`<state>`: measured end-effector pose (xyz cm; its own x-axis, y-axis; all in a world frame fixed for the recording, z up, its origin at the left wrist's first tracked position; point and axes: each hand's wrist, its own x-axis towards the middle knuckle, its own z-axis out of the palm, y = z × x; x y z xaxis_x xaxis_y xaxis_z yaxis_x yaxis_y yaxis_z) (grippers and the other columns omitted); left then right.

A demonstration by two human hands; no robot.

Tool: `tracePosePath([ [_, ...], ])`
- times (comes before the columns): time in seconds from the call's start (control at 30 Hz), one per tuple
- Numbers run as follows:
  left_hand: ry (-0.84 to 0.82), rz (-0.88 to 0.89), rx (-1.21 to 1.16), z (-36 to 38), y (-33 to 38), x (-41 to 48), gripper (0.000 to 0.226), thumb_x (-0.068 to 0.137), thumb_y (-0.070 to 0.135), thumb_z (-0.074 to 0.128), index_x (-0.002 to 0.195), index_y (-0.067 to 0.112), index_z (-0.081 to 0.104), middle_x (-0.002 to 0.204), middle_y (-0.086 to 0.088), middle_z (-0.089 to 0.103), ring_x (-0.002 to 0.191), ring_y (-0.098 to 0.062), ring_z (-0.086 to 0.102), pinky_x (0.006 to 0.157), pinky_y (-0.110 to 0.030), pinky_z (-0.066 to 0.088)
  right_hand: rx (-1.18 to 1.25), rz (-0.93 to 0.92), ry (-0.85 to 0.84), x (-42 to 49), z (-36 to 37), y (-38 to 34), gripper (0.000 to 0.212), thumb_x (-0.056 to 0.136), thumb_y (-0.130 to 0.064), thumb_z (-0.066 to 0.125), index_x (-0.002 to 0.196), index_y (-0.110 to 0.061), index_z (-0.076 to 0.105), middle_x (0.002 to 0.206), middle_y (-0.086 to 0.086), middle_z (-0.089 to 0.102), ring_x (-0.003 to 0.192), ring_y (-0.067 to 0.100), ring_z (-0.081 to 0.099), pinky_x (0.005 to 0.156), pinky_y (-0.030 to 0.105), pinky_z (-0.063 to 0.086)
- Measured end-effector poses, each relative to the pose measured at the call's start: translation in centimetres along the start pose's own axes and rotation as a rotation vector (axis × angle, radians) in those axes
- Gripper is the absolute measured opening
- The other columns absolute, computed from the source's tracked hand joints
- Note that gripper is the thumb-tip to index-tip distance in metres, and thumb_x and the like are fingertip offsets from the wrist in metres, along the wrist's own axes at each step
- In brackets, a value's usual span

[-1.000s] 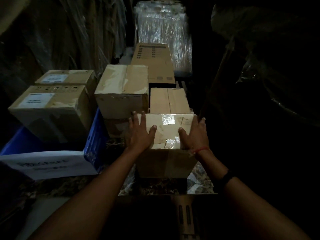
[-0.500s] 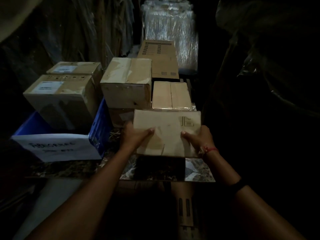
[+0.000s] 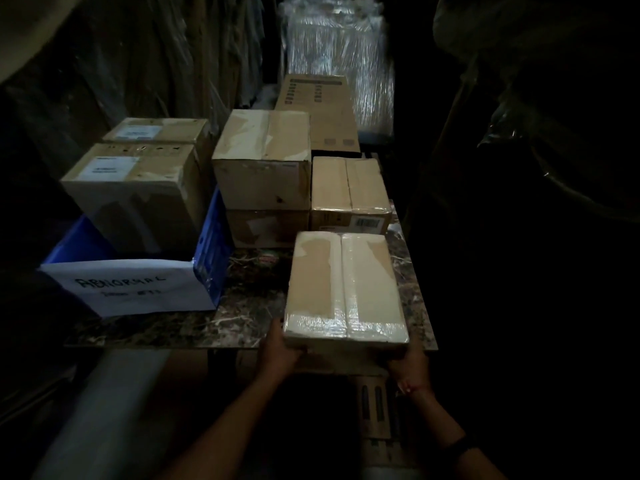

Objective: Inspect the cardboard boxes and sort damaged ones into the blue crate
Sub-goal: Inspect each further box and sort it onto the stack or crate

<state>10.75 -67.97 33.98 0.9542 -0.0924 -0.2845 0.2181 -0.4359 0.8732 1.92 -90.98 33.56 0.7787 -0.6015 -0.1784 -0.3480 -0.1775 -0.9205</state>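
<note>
Blue crate (image 3: 211,252) sitting far left, labelled ABNORMAL, already holding boxes. Left hand (image 3: 277,351) and right hand (image 3: 410,367) are gripping the taped cardboard box's (image 3: 344,289) near corners, tilting its top up for inspection over the marble table (image 3: 242,306).

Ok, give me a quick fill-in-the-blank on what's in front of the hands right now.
1. The taped box is gripped at its near corners by ____ hands, the left hand and the right hand.
2. The crate is ____ in colour.
3. The paper sign on the crate reads ____.
4. The crate holds ____ cardboard boxes.

Missing words: both; blue; ABNORMAL; two
</note>
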Motion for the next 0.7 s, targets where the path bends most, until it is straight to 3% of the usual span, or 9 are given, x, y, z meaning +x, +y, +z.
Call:
tracePosePath([
  [0.1,-0.049,-0.017,-0.038,0.6,-1.0,-0.6,0.093,0.052,-0.001,0.091,0.133,0.008,0.046,0.118,-0.010,0.063,0.112,-0.025,0.060,0.080,-0.012,0.050,-0.009,0.054,-0.035,-0.9,-0.1,1.2,0.066,0.060,0.014,0.082,0.120,0.000,0.058,0.103,0.009,0.064,0.102,0.027,0.062,0.082,0.030,0.051],
  [0.17,-0.069,-0.056,-0.116,0.8,-1.0,-1.2,0.081,0.065,-0.005,0.086,0.135,0.004,0.045,0.118,-0.007,0.059,0.109,-0.020,0.057,0.071,-0.002,0.044,-0.008,0.073,-0.078,-1.2,-0.4,1.4,0.067,0.062,0.024,0.074,0.124,0.008,0.053,0.107,0.014,0.062,0.104,0.028,0.060,0.071,0.013,0.051],
  [0.23,-0.038,-0.084,-0.202,1.1,-0.5,-1.8,0.062,0.081,0.010,0.077,0.136,0.009,0.047,0.121,-0.002,0.058,0.108,-0.014,0.054,0.072,-0.005,0.040,0.069,0.115,-0.122,-1.4,-0.5,0.8,0.066,0.062,0.027,0.072,0.121,0.005,0.054,0.105,0.015,0.064,0.093,0.023,0.061,0.063,0.007,0.051],
  [0.3,-0.001,-0.101,-0.280,1.3,-0.4,-2.0,0.050,0.089,0.017,0.069,0.135,0.010,0.051,0.122,-0.001,0.060,0.108,-0.013,0.055,0.080,-0.011,0.039,0.198,0.175,-0.152,-1.9,-0.3,0.1,0.054,0.067,0.015,0.077,0.113,-0.005,0.058,0.100,0.009,0.068,0.087,0.017,0.064,0.068,0.015,0.055],
  [0.43,-0.011,-0.104,-0.382,1.0,-0.1,-2.3,0.036,0.087,0.012,0.071,0.123,0.010,0.063,0.115,-0.008,0.070,0.104,-0.020,0.067,0.084,-0.022,0.051,0.298,0.226,-0.018,-2.7,-0.1,0.0,0.034,0.082,-0.015,0.074,0.114,-0.007,0.066,0.109,0.011,0.070,0.105,0.025,0.065,0.096,0.039,0.051],
  [0.6,-0.027,-0.035,-0.407,0.6,0.9,-3.3,0.029,0.085,0.009,0.073,0.113,0.011,0.068,0.103,-0.004,0.073,0.088,-0.011,0.068,0.073,-0.013,0.053,0.304,0.216,0.054,-3.8,-1.1,-0.4,0.037,0.076,-0.026,0.080,0.106,-0.007,0.069,0.106,0.012,0.071,0.106,0.029,0.065,0.099,0.047,0.049],
  [0.7,-0.059,-0.005,-0.442,0.5,2.2,-3.6,0.030,0.084,0.013,0.075,0.113,0.011,0.069,0.103,-0.003,0.074,0.097,-0.020,0.070,0.088,-0.031,0.056,0.282,0.213,0.089,-3.7,-2.3,-1.6,0.047,0.067,-0.041,0.084,0.097,-0.007,0.070,0.100,0.014,0.071,0.096,0.029,0.067,0.092,0.046,0.054],
])
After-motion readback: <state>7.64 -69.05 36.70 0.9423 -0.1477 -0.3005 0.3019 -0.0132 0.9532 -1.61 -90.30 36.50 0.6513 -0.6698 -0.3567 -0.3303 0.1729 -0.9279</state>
